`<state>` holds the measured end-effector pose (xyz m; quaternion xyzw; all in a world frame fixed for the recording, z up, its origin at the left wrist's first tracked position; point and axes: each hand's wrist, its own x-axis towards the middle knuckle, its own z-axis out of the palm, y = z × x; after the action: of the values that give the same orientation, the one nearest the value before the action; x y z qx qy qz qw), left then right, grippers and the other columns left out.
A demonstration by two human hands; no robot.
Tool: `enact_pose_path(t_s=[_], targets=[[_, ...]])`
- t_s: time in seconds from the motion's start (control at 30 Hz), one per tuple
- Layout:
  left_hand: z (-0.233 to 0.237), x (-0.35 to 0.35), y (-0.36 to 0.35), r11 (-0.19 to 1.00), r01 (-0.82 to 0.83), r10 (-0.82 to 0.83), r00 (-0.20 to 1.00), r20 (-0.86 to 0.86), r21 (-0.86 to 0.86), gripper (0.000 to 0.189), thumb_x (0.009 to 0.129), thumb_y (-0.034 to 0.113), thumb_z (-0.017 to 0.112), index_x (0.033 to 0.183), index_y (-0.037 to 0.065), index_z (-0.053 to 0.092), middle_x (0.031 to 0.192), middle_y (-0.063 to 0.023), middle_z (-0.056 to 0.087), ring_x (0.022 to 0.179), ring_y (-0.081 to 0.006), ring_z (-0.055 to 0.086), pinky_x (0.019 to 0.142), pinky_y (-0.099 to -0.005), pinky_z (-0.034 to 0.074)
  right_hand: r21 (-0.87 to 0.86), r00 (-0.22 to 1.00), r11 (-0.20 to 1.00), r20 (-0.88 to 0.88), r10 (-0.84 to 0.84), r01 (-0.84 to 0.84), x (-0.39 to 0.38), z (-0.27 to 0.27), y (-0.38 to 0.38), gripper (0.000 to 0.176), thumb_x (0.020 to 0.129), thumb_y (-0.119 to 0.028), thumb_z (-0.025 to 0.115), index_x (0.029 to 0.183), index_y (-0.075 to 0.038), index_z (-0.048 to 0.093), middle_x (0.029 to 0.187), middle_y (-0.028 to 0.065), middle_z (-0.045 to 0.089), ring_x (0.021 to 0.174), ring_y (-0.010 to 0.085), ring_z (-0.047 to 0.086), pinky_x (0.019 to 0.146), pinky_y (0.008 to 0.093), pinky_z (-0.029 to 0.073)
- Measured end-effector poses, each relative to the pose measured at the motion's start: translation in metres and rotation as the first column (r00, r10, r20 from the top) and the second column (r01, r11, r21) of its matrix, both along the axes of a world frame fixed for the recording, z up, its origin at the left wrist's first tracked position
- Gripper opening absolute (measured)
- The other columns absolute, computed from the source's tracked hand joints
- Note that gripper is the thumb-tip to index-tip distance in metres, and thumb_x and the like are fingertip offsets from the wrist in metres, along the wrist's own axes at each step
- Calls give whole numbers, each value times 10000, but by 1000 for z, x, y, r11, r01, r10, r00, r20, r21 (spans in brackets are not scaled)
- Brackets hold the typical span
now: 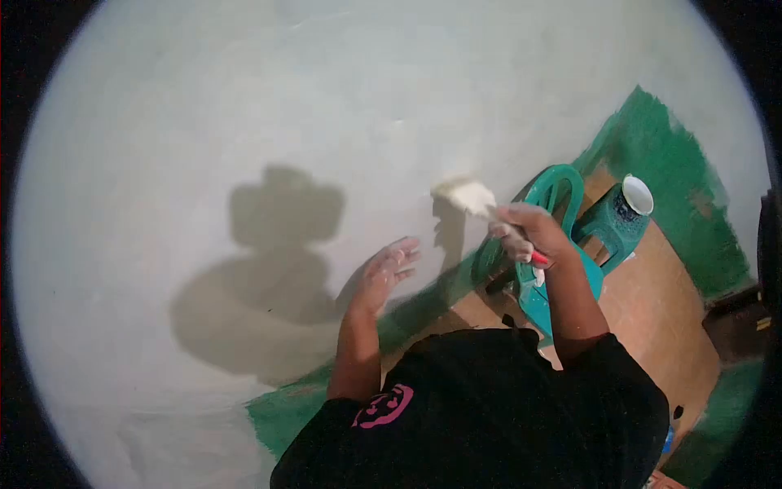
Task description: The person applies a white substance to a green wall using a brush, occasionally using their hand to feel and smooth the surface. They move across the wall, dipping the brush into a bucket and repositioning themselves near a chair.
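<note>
Left hand (389, 265): we hold it open, fingers spread, palm toward the wall (244, 98).
Right hand (525, 235): we grip the paintbrush (468, 197) handle, arm stretched out.
Paintbrush: pale bristles up by the wall, above the green chair (570, 175).

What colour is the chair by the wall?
The chair is teal green; the head view shows it.

The person wears a black short-sleeved shirt (489, 407) with a pink round emblem (383, 406) printed near the left shoulder, and both forearms are bare
</note>
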<state>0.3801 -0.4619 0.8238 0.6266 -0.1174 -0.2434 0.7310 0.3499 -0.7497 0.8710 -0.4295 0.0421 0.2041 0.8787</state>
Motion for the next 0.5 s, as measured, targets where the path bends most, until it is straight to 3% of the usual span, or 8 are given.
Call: enact_pose_path(t_s=[0.07,0.1,0.17,0.23,0.3,0.4,0.47,0.5], targets=[[12,-5,-24,997,-13,19,997,75,-72,539,935,359,406,1304,-33,371,1316,-200,431,1194,-319,440,987,-430,343,80,954,995,298,29,-56,0,1,-36,180,929,-231,448,946,-56,488,580,7,447,354,33,344,296,173,283],[21,-6,-39,998,-20,26,996,87,-67,539,935,359,406,1304,-33,371,1316,-200,431,1194,-319,440,987,-430,343,85,950,994,309,35,-64,3,-2,-51,180,929,-231,448,946,-56,488,580,7,447,354,33,344,296,173,283],[46,-19,-71,996,-66,74,983,167,-54,565,920,401,429,1282,-32,398,1304,-196,445,1185,-314,447,980,-427,350,97,975,987,172,-141,126,9,-10,-78,205,925,-257,475,919,-54,502,605,-2,465,366,50,355,315,194,299],[67,-38,-76,993,-116,118,974,195,-26,594,902,428,459,1273,-33,406,1298,-193,453,1178,-312,454,972,-423,358,93,988,995,145,-61,47,-8,-18,-80,205,922,-261,487,924,-58,508,598,-2,468,366,60,361,314,205,302],[68,-36,-97,986,-166,162,967,197,2,624,884,455,490,1265,-34,414,1291,-191,461,1170,-311,461,965,-419,366,-13,996,996,16,92,-92,-11,-27,-98,195,922,-266,485,977,-79,497,602,-12,473,346,58,354,298,203,292],[84,-25,-122,951,-268,189,901,390,157,612,838,388,590,1283,8,411,1246,-174,501,1150,-311,477,961,-419,376,-200,998,978,-16,57,-59,-1,-16,-125,200,912,-256,506,903,-58,529,571,-16,472,336,67,369,289,216,291],[104,-27,-142,805,-500,74,619,782,319,475,795,220,635,1215,53,490,1174,-147,544,1125,-307,498,958,-434,383,-481,971,875,228,68,51,16,8,-157,250,905,-252,519,751,-55,539,535,-14,471,320,68,382,280,218,287],[111,-21,-150,798,-504,79,629,773,329,475,795,220,635,1215,53,490,1174,-147,544,1125,-307,498,958,-434,383,-428,958,899,283,35,94,24,39,-162,295,907,-259,518,691,-57,522,511,-13,465,307,65,378,275,213,282]])
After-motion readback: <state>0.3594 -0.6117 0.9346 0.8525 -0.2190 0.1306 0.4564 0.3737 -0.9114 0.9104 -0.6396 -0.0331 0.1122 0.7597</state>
